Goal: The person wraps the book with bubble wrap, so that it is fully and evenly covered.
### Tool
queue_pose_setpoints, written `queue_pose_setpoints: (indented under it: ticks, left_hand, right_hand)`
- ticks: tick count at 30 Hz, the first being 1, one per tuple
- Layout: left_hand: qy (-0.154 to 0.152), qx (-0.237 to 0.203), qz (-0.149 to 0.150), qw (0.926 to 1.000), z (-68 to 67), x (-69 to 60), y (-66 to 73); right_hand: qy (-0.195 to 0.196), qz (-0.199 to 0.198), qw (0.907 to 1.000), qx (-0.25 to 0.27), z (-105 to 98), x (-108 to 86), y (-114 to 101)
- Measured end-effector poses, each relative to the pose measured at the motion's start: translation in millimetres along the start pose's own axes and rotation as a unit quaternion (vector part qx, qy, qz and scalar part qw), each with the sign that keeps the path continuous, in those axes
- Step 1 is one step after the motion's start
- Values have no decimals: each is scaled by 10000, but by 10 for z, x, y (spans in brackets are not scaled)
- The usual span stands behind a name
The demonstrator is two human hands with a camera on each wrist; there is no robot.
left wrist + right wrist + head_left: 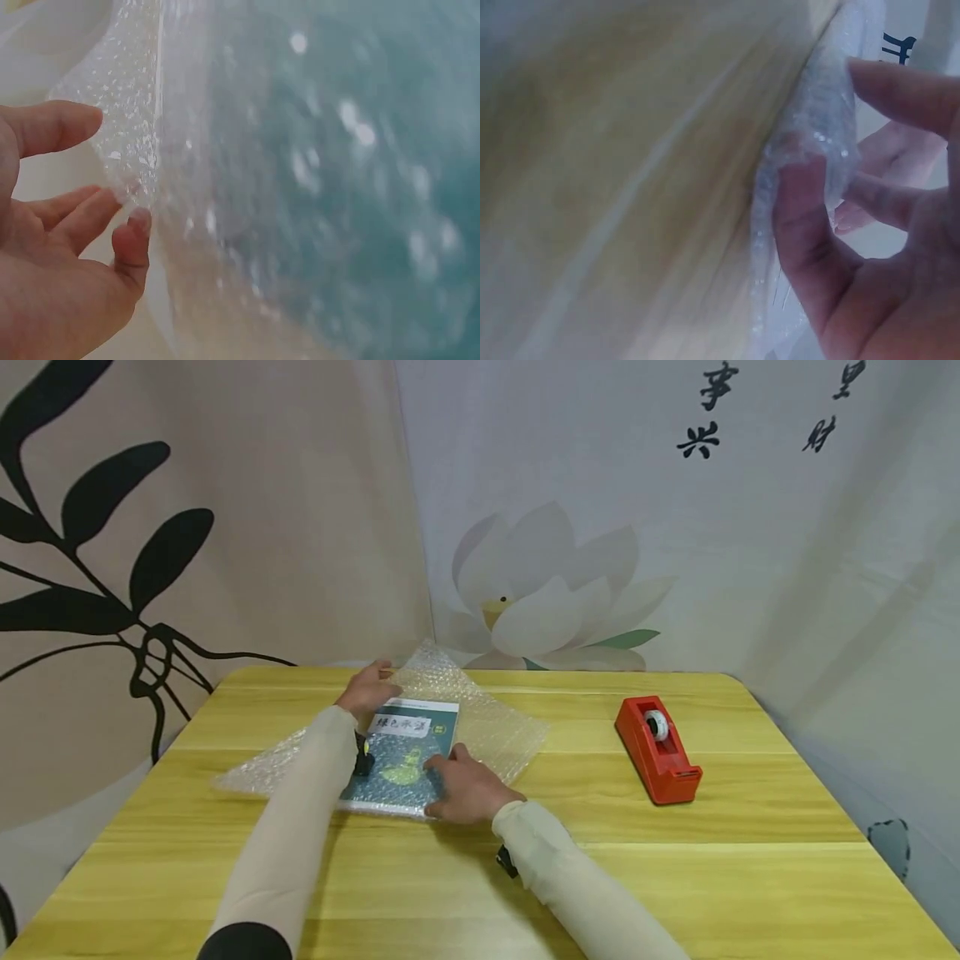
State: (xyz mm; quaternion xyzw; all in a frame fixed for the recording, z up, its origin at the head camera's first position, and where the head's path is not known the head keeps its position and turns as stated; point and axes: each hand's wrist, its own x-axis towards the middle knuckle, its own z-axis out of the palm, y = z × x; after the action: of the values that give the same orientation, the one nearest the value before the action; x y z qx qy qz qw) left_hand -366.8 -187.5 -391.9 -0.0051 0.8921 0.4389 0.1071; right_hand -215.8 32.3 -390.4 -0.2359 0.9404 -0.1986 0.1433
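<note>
A teal book (401, 764) with a white title label and yellow-green picture lies on the table, covered by clear bubble wrap (502, 727) that spreads beyond its right, left and far sides. At the book's far left corner is my left hand (369, 693); in the left wrist view the left hand (71, 240) has its fingers spread and relaxed, a fingertip against the edge of the wrap (131, 120). My right hand (472, 789) lies over the near right corner. In the right wrist view, the right hand (877, 217) pinches the folded wrap edge (817, 112) between thumb and fingers.
A red tape dispenser (660, 752) with a roll of tape stands on the right part of the wooden table (750, 893). Behind the table hangs a pale cloth (570, 460) printed with a lotus, leaves and dark characters.
</note>
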Motion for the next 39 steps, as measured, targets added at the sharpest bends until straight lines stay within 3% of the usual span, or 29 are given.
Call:
queue_pose_setpoints:
  ticks: [9, 15, 25, 39]
  left_hand:
    - [152, 74, 404, 9990, 75, -57, 82]
    - [-2, 297, 466, 9985, 36, -74, 77]
    - [17, 646, 1144, 9913, -71, -219, 30]
    - [-108, 1071, 1233, 9865, -93, -419, -7]
  right_hand:
    - [61, -28, 10000, 8, -3, -17, 12]
    - [57, -3, 10000, 39, 6, -9, 5]
    - [54, 40, 10000, 17, 12, -11, -2]
    - [51, 114, 9999, -12, 36, 18, 11]
